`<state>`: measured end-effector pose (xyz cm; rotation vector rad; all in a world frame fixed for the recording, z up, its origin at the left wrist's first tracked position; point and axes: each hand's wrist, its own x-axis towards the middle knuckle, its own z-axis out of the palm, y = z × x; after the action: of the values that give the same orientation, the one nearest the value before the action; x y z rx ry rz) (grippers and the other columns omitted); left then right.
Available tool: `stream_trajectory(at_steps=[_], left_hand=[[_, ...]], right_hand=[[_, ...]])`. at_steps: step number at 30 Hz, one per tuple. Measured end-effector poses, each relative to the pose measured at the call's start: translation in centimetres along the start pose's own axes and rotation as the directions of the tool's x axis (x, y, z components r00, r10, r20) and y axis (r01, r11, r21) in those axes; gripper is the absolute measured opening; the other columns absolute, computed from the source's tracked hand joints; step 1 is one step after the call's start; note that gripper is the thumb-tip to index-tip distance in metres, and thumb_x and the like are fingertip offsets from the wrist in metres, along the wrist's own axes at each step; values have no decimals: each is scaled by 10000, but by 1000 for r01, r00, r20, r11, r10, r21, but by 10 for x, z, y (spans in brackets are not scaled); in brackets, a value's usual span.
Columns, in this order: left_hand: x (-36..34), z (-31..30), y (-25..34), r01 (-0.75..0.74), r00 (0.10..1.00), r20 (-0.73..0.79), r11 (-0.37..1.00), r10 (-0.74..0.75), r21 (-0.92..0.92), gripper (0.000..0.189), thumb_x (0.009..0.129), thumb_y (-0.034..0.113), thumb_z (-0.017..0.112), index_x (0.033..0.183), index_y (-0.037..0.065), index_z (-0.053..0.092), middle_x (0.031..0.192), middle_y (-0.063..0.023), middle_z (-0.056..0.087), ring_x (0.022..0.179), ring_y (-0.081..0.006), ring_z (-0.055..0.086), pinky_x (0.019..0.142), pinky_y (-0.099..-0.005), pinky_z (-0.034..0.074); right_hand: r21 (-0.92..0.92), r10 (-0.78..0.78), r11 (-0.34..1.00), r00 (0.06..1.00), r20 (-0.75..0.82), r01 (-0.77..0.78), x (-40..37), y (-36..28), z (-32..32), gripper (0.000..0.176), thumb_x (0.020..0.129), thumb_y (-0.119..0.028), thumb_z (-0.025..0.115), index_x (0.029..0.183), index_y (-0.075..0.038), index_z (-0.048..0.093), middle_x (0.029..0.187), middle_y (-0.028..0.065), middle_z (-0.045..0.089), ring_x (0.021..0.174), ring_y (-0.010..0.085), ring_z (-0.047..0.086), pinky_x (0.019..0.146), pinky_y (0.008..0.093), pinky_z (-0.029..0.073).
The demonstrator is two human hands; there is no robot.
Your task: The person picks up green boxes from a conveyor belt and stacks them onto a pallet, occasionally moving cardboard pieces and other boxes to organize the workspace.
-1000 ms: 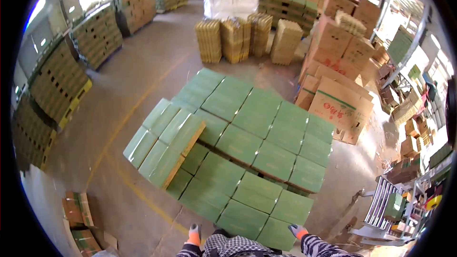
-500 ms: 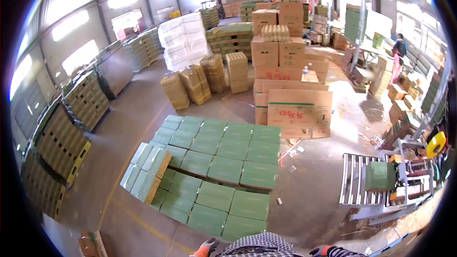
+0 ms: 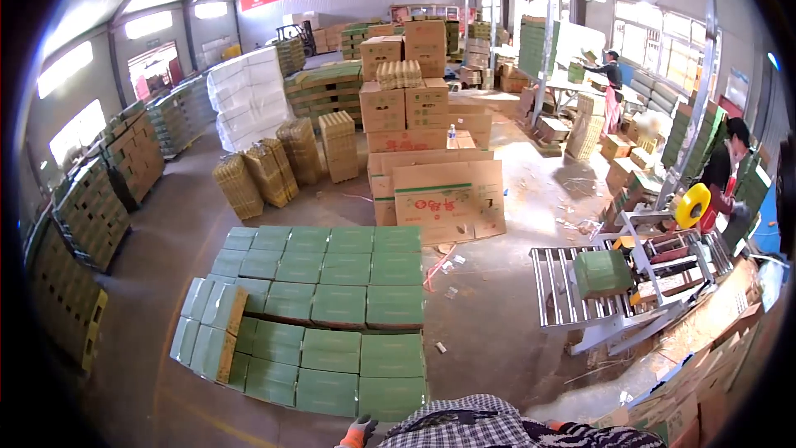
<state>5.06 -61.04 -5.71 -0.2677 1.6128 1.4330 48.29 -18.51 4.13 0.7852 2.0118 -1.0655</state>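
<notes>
My left hand (image 3: 358, 430), in a grey and orange glove, hangs low at the bottom edge of the head view. Its fingers are apart and nothing is in them. Just beyond it lies a large block of green cartons (image 3: 330, 392), packed in rows, with a few pale-green ones (image 3: 201, 315) stacked higher at its left corner. Of my right hand (image 3: 559, 426) only a bit of orange shows beside a striped sleeve; its fingers are hidden. A single green carton (image 3: 603, 274) rests on the roller conveyor (image 3: 557, 286) to the right.
Flattened brown cardboard (image 3: 448, 203) and stacked brown boxes (image 3: 383, 108) stand ahead. Tan egg-tray stacks (image 3: 338, 146) are left of them. Beside the conveyor's taping machine (image 3: 692, 206) a co-worker (image 3: 725, 174) stands; another person (image 3: 611, 87) is farther back. Litter dots the floor.
My view has swung right, so the cartons sit farther left and the co-worker beside the machine is now visible. The right hand shows less than before.
</notes>
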Motion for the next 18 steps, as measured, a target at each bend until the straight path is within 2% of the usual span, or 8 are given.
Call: stream_trajectory(at_steps=[2, 7, 10, 11, 12, 14, 16, 18], left_hand=[[-10, -4, -8, -122, 986, 114, 992, 122, 0, 344, 900, 158, 528, 1233, 73, 514, 1066, -98, 623, 874, -209, 589, 709, -325, 478], [-19, -12, -28, 56, 998, -30, 992, -53, 116, 503, 807, 201, 650, 1259, 51, 488, 1003, -82, 623, 782, -190, 580, 616, -315, 462], [-12, -16, -42, 125, 983, -152, 984, -105, 129, 610, 752, 226, 724, 1275, 37, 473, 965, -73, 623, 727, -178, 574, 560, -309, 453], [-8, -17, -47, 66, 982, -183, 989, -41, 130, 597, 749, 220, 726, 1265, 47, 480, 939, -65, 623, 675, -175, 564, 533, -319, 442], [-3, -20, -52, 71, 981, -177, 997, -75, -28, 565, 752, 210, 721, 1248, 61, 494, 906, -54, 619, 651, -166, 547, 511, -318, 424], [-14, 3, -42, -10, 960, -279, 998, -6, -55, 522, 761, 204, 709, 1226, 72, 513, 838, -41, 610, 620, -156, 528, 506, -309, 412], [-13, 39, -33, -16, 946, -325, 998, -3, -54, 544, 760, 223, 709, 1242, 73, 507, 842, -43, 616, 646, -156, 535, 538, -302, 425], [-16, 82, -25, -11, 953, -304, 1000, 10, 1, 544, 766, 233, 704, 1246, 69, 506, 862, -45, 619, 658, -149, 538, 548, -296, 428]], right_hand=[[6, -15, 1000, 996, -83, 15, 9, 7, -4, 580, 792, -480, 596, 1236, -111, 535, 1220, 109, 554, 1123, 259, 527, 956, 355, 397], [-23, -94, 996, 969, -226, 91, 43, 24, -38, 536, 802, -491, 572, 1187, -119, 596, 1153, 116, 615, 1084, 251, 566, 934, 338, 416], [-72, -78, 995, 977, -198, 64, 36, 16, -85, 552, 800, -487, 555, 1198, -106, 582, 1184, 132, 594, 1107, 296, 548, 945, 358, 414], [-119, -109, 989, 978, -177, 89, 47, 30, -98, 547, 796, -474, 556, 1182, -88, 588, 1177, 139, 594, 1108, 295, 547, 944, 358, 417], [-130, -119, 987, 979, -167, 98, 60, 40, -113, 547, 796, -474, 556, 1182, -88, 588, 1177, 139, 594, 1108, 295, 547, 944, 358, 417], [-246, -150, 964, 969, -198, 99, 80, 61, -144, 486, 820, -469, 544, 1158, -127, 610, 1132, 136, 615, 1057, 288, 575, 914, 358, 430], [-177, -188, 974, 935, -300, 139, 93, 85, -186, 489, 791, -447, 589, 1139, -105, 618, 1116, 159, 616, 1048, 298, 577, 913, 366, 432], [-41, -110, 993, 786, -608, 106, 107, 104, -231, 515, 762, -387, 640, 1147, -48, 596, 1066, 195, 628, 1022, 317, 586, 921, 363, 434]])
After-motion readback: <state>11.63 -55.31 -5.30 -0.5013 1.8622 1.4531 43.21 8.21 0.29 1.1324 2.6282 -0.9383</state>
